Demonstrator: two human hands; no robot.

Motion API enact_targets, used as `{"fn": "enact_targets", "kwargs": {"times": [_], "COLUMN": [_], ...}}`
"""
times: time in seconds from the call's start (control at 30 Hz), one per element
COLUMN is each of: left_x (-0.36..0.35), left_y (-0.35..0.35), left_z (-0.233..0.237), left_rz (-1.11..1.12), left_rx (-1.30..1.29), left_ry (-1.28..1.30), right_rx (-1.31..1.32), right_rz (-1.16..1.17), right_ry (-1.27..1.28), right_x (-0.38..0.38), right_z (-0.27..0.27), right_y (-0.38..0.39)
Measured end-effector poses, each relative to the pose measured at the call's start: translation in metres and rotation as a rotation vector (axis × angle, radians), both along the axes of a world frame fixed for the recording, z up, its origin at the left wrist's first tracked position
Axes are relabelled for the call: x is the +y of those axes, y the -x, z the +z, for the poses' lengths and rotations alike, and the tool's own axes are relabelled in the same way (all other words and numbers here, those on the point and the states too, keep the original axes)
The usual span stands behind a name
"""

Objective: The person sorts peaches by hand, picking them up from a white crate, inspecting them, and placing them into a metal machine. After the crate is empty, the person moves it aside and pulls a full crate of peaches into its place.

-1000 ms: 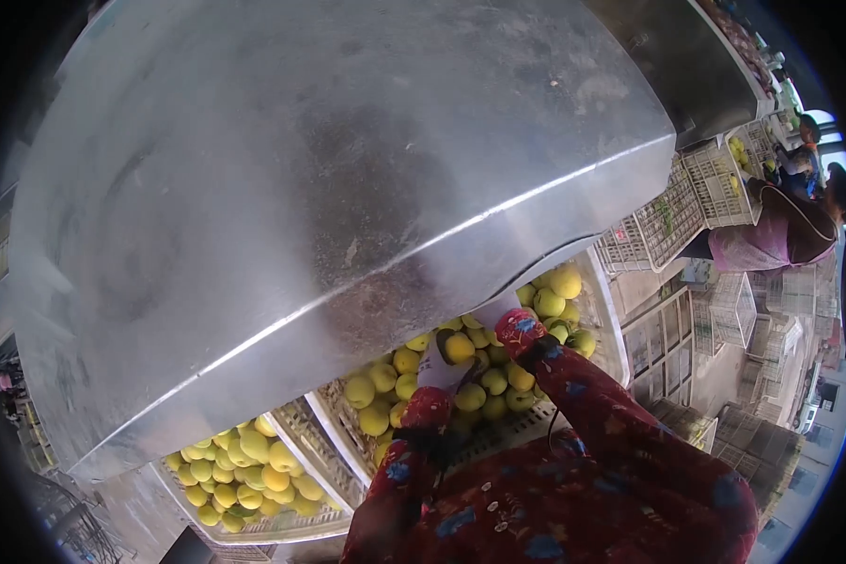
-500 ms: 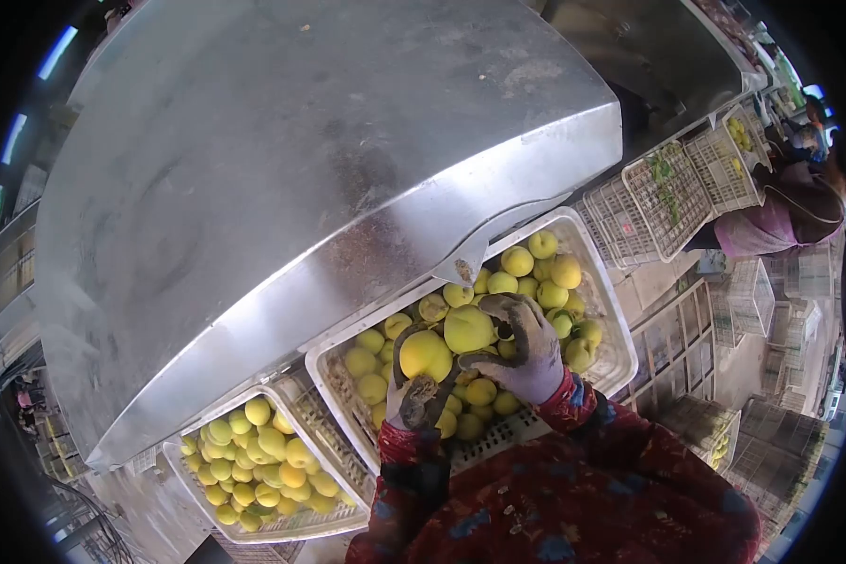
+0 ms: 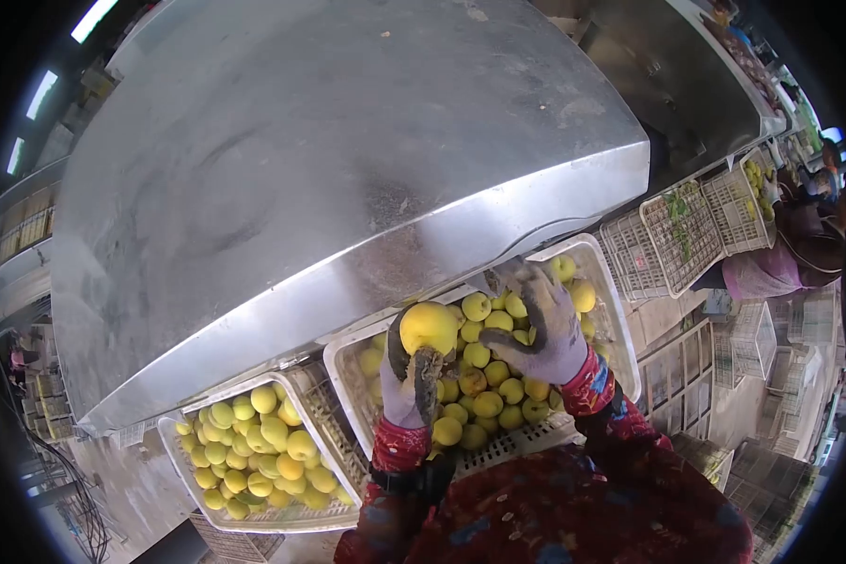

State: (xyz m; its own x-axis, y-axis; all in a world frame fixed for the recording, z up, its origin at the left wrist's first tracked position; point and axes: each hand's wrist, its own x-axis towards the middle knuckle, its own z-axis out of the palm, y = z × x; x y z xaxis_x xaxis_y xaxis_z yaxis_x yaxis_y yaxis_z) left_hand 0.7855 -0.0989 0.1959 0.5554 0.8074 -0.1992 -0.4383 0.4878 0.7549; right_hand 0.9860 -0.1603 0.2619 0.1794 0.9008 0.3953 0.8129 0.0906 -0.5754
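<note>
My left hand [image 3: 409, 376], in a dirty glove, is closed around a large yellow fruit [image 3: 429, 328] above the left part of the middle crate [image 3: 627, 324]. Over the right part of that crate is my right hand [image 3: 542, 324], gloved too, with thumb and fingers spread and nothing between them. Many yellow-green fruits [image 3: 488, 404] lie in the crate below both hands. Another crate [image 3: 171, 451] full of yellow fruits [image 3: 260, 451] stands at the lower left.
A large metal surface [image 3: 310, 160] with a bright curved edge fills the upper middle. White crates [image 3: 663, 240] stand at the right, near another person [image 3: 771, 268]. A wooden frame [image 3: 677, 376] lies right of the middle crate. Cables hang at the far left.
The green fruit that was at my right hand is no longer there. My right hand has moved up and right and opened. My left hand still holds the yellow fruit. The view has shifted slightly.
</note>
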Motion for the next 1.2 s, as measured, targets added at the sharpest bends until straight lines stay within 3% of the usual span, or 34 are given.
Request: {"fn": "enact_targets", "kwargs": {"times": [0.1, 0.23, 0.33, 0.4, 0.47, 0.57, 0.67, 0.7, 0.77, 0.87, 0.93, 1.0, 1.07, 1.13, 1.17, 1.2], "left_x": [-0.004, -0.005, 0.003, 0.009, 0.007, -0.002, -0.018, -0.029, -0.038, -0.064, -0.067, -0.068, -0.068, -0.07, -0.07, -0.062], "left_y": [-0.002, -0.01, -0.011, -0.004, 0.012, 0.004, -0.026, -0.036, -0.056, -0.076, -0.077, -0.067, -0.052, -0.037, -0.03, -0.024], "left_z": [0.003, -0.011, -0.01, -0.023, -0.073, -0.122, -0.145, -0.172, -0.17, -0.203, -0.196, -0.197, -0.196, -0.202, -0.2, -0.191], "left_rz": [-0.073, -0.198, -0.223, -0.241, -0.3, -0.492, -0.572, -0.558, -0.901, -0.983, -0.925, -0.857, -0.74, -0.561, -0.426, -0.338], "left_rx": [-0.035, -0.102, -0.104, 0.085, 0.462, 0.987, 1.223, 1.293, 1.339, 1.444, 1.44, 1.39, 1.327, 1.261, 1.199, 0.922], "left_ry": [0.052, 0.039, 0.014, 0.016, 0.055, -0.386, -0.594, -0.759, -0.825, -0.834, -0.731, -0.709, -0.712, -0.696, -0.618, -0.309], "right_rx": [0.019, 0.05, -0.067, -0.085, -0.201, -0.427, 0.004, 0.171, -0.055, -0.27, -0.371, -0.427, -0.419, -0.301, -0.202, -0.1], "right_rz": [0.031, -0.134, -0.316, -0.426, -0.415, -0.39, -0.393, -0.357, -0.267, -0.115, -0.064, -0.003, 0.039, -0.026, -0.101, -0.168], "right_ry": [0.081, 0.008, -0.026, -0.08, 0.012, -0.097, -0.099, -0.181, 0.123, 0.592, 0.692, 0.718, 0.736, 0.71, 0.647, 0.589], "right_x": [-0.014, -0.022, -0.013, 0.016, 0.042, 0.048, 0.024, 0.016, -0.019, -0.046, -0.054, -0.048, -0.049, -0.043, -0.043, -0.045], "right_z": [-0.015, -0.027, -0.032, -0.048, -0.065, -0.06, -0.034, -0.026, -0.054, -0.139, -0.234, -0.259, -0.263, -0.232, -0.212, -0.191], "right_y": [0.031, 0.042, 0.035, 0.019, -0.001, -0.012, -0.016, -0.012, -0.02, -0.022, -0.016, -0.01, -0.012, -0.014, -0.014, -0.015]}}
